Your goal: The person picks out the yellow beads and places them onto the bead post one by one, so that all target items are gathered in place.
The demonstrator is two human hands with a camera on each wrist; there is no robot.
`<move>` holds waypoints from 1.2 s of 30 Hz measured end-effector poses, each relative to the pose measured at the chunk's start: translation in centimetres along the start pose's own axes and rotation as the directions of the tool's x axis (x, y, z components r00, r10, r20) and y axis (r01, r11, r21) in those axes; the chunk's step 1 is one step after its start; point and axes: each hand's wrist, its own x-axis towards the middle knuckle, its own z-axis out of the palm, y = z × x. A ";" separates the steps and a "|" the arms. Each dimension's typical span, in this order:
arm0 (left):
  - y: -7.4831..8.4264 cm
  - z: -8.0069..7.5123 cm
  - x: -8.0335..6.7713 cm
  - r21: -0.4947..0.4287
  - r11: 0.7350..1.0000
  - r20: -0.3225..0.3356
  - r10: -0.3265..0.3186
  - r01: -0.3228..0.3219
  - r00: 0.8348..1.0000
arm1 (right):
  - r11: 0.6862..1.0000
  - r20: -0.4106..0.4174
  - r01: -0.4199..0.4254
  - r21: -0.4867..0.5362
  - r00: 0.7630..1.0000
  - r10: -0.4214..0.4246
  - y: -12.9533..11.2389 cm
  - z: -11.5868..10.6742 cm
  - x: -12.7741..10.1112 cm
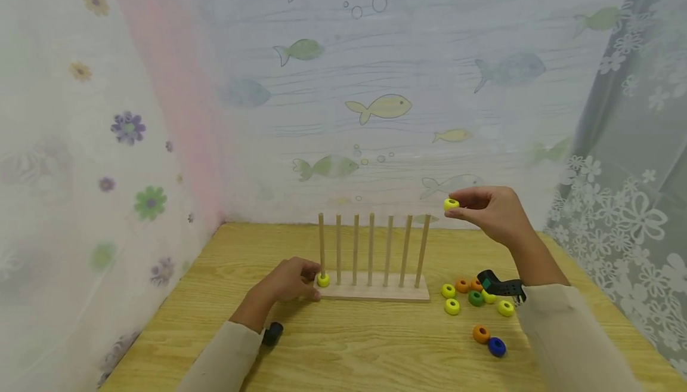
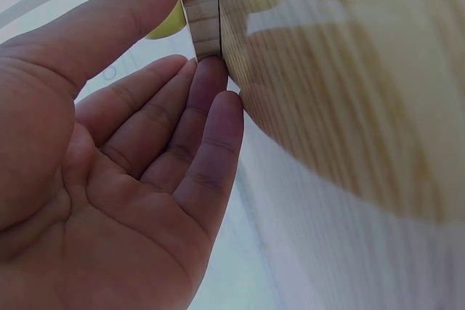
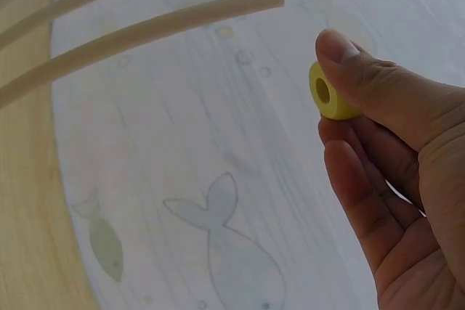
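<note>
My right hand pinches a yellow bead between thumb and fingertips, raised just right of the rightmost peg's top. The right wrist view shows the hole of this bead facing the pegs. A wooden peg rack with a row of several upright pegs stands on the table. Around the left end of its base, my left hand grips with thumb and fingers; the left wrist view shows the base end between them. Another yellow bead sits at the bottom of the leftmost peg.
Right of the rack lie several loose beads: yellow, orange, one green and one blue. They rest on the wood-grain table, below the right forearm. A fish-patterned curtain hangs behind the table.
</note>
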 end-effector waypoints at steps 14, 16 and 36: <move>-0.1 -0.1 0.0 -0.002 1.000 0.004 0.000 0.000 1.000 | 0.999 0.006 0.038 0.036 0.999 -0.038 -1.5 1.4 0.9; 0.0 -0.1 0.0 -0.002 1.000 0.004 -0.002 0.003 1.000 | 0.998 0.010 0.049 0.050 0.999 -0.050 -1.7 1.6 1.0; -0.1 0.0 -0.1 -0.007 1.000 0.002 -0.004 0.004 1.000 | 0.984 0.051 0.095 0.149 0.993 -0.104 -5.1 3.3 1.7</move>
